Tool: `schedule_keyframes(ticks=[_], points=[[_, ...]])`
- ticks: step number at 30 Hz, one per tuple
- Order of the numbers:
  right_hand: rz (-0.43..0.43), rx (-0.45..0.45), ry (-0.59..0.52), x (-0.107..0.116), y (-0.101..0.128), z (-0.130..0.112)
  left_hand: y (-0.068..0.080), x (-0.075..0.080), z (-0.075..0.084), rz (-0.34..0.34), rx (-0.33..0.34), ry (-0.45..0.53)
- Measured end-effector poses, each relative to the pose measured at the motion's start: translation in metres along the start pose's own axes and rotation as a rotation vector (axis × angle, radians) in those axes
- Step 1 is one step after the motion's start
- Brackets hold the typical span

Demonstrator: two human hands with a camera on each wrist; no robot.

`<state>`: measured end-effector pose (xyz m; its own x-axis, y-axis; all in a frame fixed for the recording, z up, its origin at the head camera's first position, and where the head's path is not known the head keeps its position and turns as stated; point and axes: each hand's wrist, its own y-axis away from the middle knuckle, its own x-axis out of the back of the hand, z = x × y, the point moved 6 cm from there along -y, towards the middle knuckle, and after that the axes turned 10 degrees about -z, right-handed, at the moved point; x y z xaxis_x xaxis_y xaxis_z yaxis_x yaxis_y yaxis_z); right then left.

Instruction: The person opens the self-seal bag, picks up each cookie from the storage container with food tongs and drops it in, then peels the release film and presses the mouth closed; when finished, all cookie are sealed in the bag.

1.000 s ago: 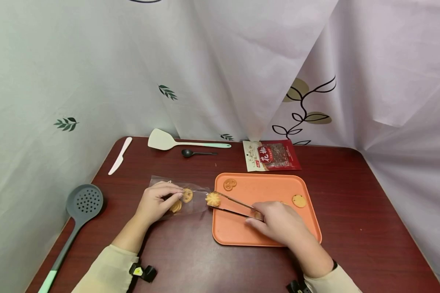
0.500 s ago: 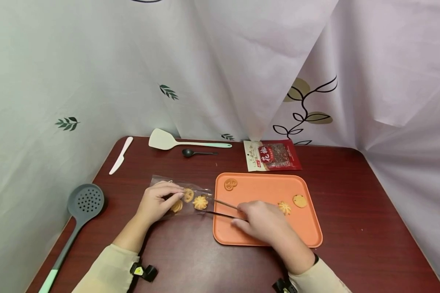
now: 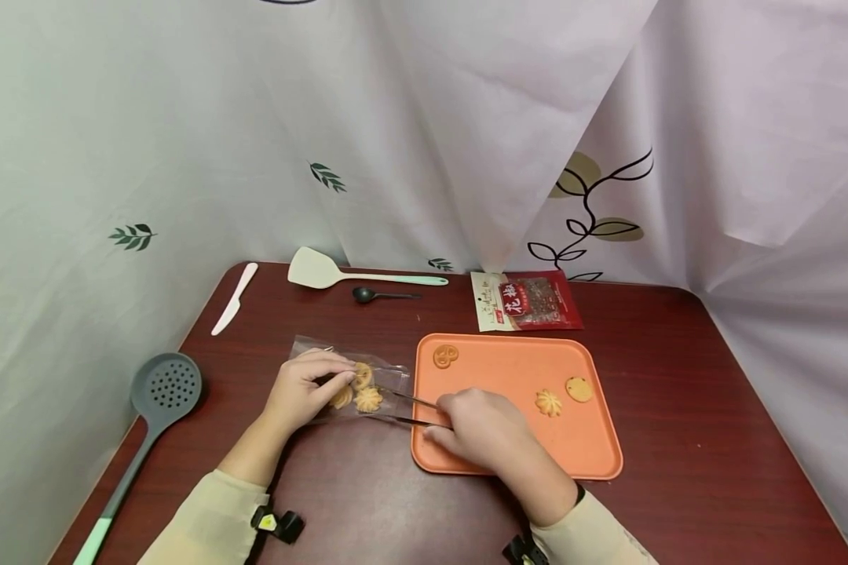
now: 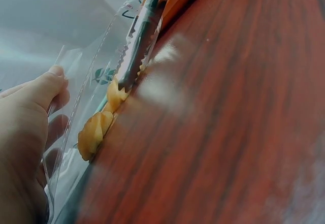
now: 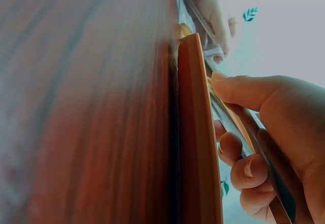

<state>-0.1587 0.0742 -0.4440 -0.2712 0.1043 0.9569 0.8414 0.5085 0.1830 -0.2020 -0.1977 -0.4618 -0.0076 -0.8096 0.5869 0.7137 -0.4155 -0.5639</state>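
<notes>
My left hand (image 3: 304,388) pinches the upper film of a clear plastic bag (image 3: 397,380), lifting its mouth as the left wrist view shows. Inside lie a pretzel-shaped cookie (image 3: 362,376), some round cookies (image 3: 341,398) partly under the fingers, and a flower-shaped cookie (image 3: 368,400). My right hand (image 3: 484,431) grips metal tongs (image 3: 421,401) over the tray's left edge. Their toothed tips (image 4: 134,56) reach into the bag, close by the flower-shaped cookie.
An orange tray (image 3: 495,369) bears a pretzel-shaped cookie (image 3: 445,356), a flower-shaped cookie (image 3: 548,402) and a round cookie (image 3: 579,389). Behind are a spice packet (image 3: 526,301), a white spatula (image 3: 314,268) and a black spoon (image 3: 363,294). A white knife (image 3: 235,300) and grey skimmer (image 3: 166,388) lie left.
The right hand has moved left with the tongs, carrying the flower-shaped cookie from the tray's left edge into the bag beside the other cookies. The left hand has stayed in place.
</notes>
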Motion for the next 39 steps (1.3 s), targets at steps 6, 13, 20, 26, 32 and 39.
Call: schedule_keyframes(ticks=[6, 13, 20, 26, 32, 39], points=[[-0.033, -0.018, 0.001, -0.001, -0.007, -0.006, 0.0, 0.0, 0.0, -0.004, 0.002, 0.007], [-0.046, 0.007, 0.015, -0.002, -0.015, -0.017, -0.001, 0.001, 0.002, 0.001, -0.034, 0.031], [-0.069, 0.007, 0.02, -0.003, -0.022, -0.027, -0.002, 0.001, 0.003, 0.003, -0.072, 0.042], [-0.071, -0.008, 0.041, -0.003, -0.025, -0.031, -0.002, 0.001, 0.004, 0.005, -0.074, 0.036], [-0.073, -0.015, 0.044, -0.003, -0.025, -0.034, -0.001, 0.002, 0.003, 0.001, -0.064, 0.031], [-0.015, -0.008, 0.001, 0.005, -0.011, -0.021, -0.002, 0.0, 0.003, -0.002, -0.063, 0.04]])
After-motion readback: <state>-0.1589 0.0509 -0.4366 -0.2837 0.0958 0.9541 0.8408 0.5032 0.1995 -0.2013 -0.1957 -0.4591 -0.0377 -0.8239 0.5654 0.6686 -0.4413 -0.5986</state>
